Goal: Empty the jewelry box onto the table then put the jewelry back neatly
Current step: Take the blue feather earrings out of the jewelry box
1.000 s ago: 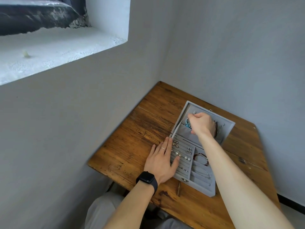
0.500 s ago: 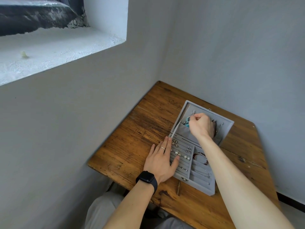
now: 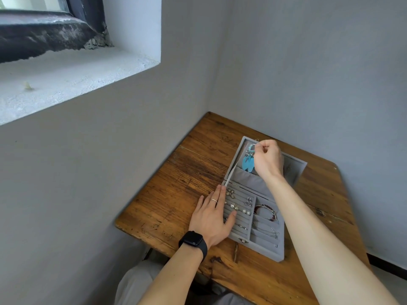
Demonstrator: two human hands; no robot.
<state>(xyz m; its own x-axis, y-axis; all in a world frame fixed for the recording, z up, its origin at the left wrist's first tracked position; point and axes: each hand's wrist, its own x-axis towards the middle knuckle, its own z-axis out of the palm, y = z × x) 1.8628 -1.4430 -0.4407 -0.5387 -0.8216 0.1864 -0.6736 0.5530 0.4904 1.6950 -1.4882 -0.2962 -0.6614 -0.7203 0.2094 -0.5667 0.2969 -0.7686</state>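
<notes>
Right hand [image 3: 267, 158]: fingers curled, thumb and forefinger pinching the hook of a blue feather earring [image 3: 248, 162], raised over the lid.
Left hand [image 3: 211, 219]: flat, fingers straight, palm on the table at the box's 9 o'clock edge, thumb reaching onto the ring rows.
Blue feather earring: hangs from the pinch in front of the lid [image 3: 296, 167], feathers down, just above the lid's pocket.
Jewelry box [image 3: 264, 254]: grey velvet, open on the table [image 3: 176, 190], lid tilted back at 12 o'clock.
Ring rows: small stud earrings [image 3: 239, 208] and pearls sit in the slots on the 9 o'clock half.
Side compartments: a dark beaded bracelet [image 3: 266, 212] toward 3 o'clock, thin chains [image 3: 265, 231] in the one below it.
In the way: the right forearm crosses the box's 3 o'clock side and hides part of the lid; the right hand covers the lid's middle.
Around: black watch [image 3: 193, 242] on the left wrist, plain ring [image 3: 213, 200] on a left finger, window sill [image 3: 66, 78] at 10 o'clock, grey walls meeting behind the table.
</notes>
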